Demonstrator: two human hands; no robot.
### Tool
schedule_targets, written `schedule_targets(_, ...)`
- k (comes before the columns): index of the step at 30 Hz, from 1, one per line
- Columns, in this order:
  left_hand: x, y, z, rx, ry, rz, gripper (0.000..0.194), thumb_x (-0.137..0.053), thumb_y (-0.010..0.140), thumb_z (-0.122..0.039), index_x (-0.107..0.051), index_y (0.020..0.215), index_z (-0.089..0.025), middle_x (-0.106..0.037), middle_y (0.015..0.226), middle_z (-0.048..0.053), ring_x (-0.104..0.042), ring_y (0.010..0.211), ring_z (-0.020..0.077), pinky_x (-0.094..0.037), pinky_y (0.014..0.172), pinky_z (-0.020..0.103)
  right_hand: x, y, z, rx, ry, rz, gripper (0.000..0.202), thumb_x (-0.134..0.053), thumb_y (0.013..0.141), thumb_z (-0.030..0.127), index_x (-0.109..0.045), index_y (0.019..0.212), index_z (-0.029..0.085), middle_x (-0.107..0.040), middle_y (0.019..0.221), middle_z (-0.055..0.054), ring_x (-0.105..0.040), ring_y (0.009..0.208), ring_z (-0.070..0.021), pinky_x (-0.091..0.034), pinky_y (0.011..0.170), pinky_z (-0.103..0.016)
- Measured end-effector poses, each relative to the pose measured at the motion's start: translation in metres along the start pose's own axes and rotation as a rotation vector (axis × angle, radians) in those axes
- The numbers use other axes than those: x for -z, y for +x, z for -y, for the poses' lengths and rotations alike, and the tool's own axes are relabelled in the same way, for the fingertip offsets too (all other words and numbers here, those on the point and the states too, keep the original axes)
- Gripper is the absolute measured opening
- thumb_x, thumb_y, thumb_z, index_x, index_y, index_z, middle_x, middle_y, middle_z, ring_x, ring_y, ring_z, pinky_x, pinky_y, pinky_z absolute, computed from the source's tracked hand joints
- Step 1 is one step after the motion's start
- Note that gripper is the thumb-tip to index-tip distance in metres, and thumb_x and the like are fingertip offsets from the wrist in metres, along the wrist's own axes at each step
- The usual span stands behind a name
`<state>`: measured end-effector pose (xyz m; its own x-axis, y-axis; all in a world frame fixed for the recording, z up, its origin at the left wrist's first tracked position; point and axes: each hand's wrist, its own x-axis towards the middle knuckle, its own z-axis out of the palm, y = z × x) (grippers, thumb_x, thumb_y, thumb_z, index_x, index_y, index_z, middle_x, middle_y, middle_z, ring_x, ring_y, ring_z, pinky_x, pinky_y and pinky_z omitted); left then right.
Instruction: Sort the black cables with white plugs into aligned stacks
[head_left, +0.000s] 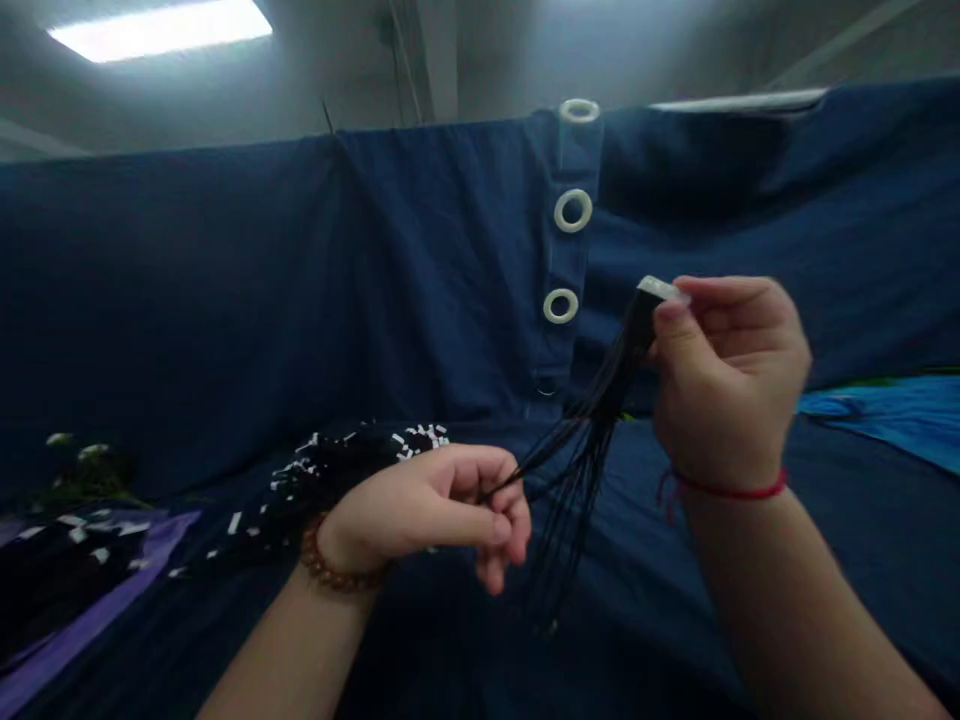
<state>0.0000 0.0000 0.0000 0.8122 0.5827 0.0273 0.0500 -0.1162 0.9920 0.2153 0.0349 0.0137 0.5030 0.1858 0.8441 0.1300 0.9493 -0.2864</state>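
Note:
A bundle of thin black cords hangs at a slant in front of me, with a small whitish block at its upper end. My right hand pinches that end between thumb and fingertips. Lower down, some strands run into my left hand, whose fingers are curled round them. The other strands dangle loose to the right of that hand. Behind my left wrist lies a dark heap of cords dotted with small white pieces.
Dark blue cloth covers the surface and rises behind it, with white rings in a column. More black cords with white ends lie on purple material at left, near white flowers. A bright blue item lies at right.

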Motion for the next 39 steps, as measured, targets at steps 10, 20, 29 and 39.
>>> schedule_targets(10,0.003,0.001,-0.002,-0.216,-0.426,0.011,0.021,-0.056,0.069,-0.011,-0.063,0.090,-0.010,-0.051,0.065,0.000,-0.029,0.042,0.0004,-0.022,0.035,0.011,-0.016,-0.017,0.012,-0.180,0.033,0.463,0.011,-0.065,0.080,0.019,-0.057,0.087,0.019,-0.059,0.068,0.002,-0.055,0.053,-0.0097,-0.046,0.044,-0.021)
schedule_targets(20,0.006,-0.003,-0.003,-0.309,-0.388,0.043,0.043,-0.052,0.070,-0.005,-0.070,0.106,-0.021,-0.068,0.094,0.007,-0.061,0.072,0.0161,-0.056,0.059,0.028,-0.012,-0.019,0.021,-0.134,-0.089,0.488,0.010,-0.064,0.081,0.022,-0.058,0.088,0.019,-0.059,0.071,0.001,-0.056,0.055,-0.0112,-0.046,0.046,-0.024)
schedule_targets(29,0.005,0.019,0.017,-0.503,0.032,-0.385,0.056,-0.077,0.058,-0.054,-0.060,0.099,-0.019,-0.055,0.092,0.002,-0.052,0.084,0.0126,-0.045,0.079,0.022,-0.015,-0.026,0.032,-0.024,-0.170,0.524,0.009,-0.064,0.080,0.015,-0.059,0.087,0.017,-0.061,0.073,0.002,-0.057,0.057,-0.0070,-0.047,0.049,-0.019)
schedule_targets(39,-0.011,0.025,0.013,-0.297,0.199,-0.438,0.037,-0.078,0.065,-0.034,-0.058,0.089,-0.013,-0.058,0.082,0.002,-0.054,0.076,0.0131,-0.044,0.069,0.023,-0.018,-0.029,0.035,0.074,-0.267,0.642,0.005,-0.063,0.081,0.014,-0.062,0.086,0.016,-0.067,0.081,0.001,-0.064,0.071,-0.0094,-0.051,0.063,-0.019)
